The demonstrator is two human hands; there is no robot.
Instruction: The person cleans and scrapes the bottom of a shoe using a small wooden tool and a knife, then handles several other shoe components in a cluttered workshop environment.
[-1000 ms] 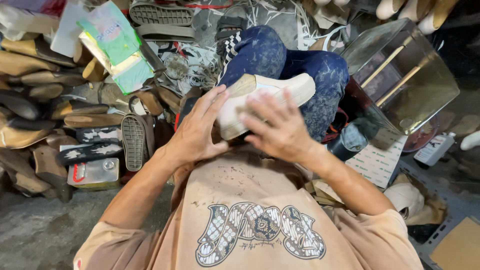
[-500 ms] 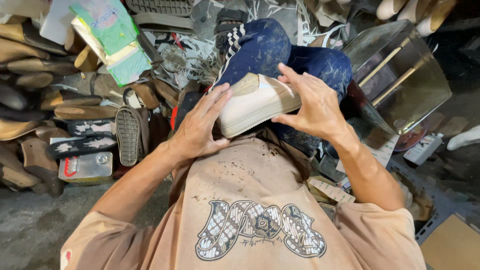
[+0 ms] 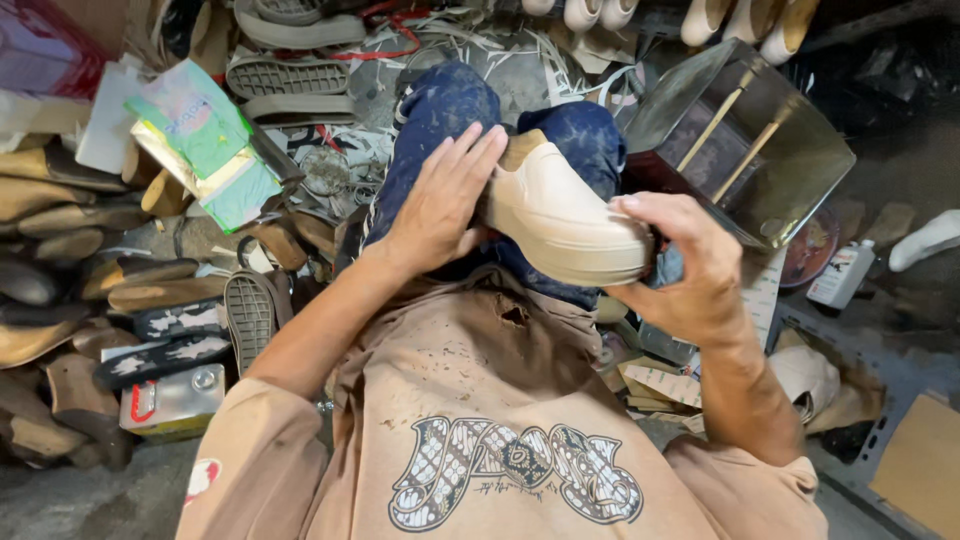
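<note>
Left hand [image 3: 440, 205]: fingers spread and laid flat against the heel end and side of a cream-coloured shoe [image 3: 560, 215], pressing on it rather than closing round it. Right hand [image 3: 685, 265]: curled round the toe end of the same shoe, thumb on top, with a bit of blue cloth [image 3: 668, 268] showing between palm and shoe. The shoe lies between the two hands, held clear above the lap, toe toward the right, thick sole facing down and toward the body.

Directly under it: knees in dark blue patterned trousers [image 3: 450, 110] and a stained tan shirt [image 3: 480, 400].

Left of the lap: a heap of loose shoe soles [image 3: 290, 78] and a green packet [image 3: 200, 140]. Right: a metal box [image 3: 760, 150] and a small white bottle [image 3: 840, 272].
</note>
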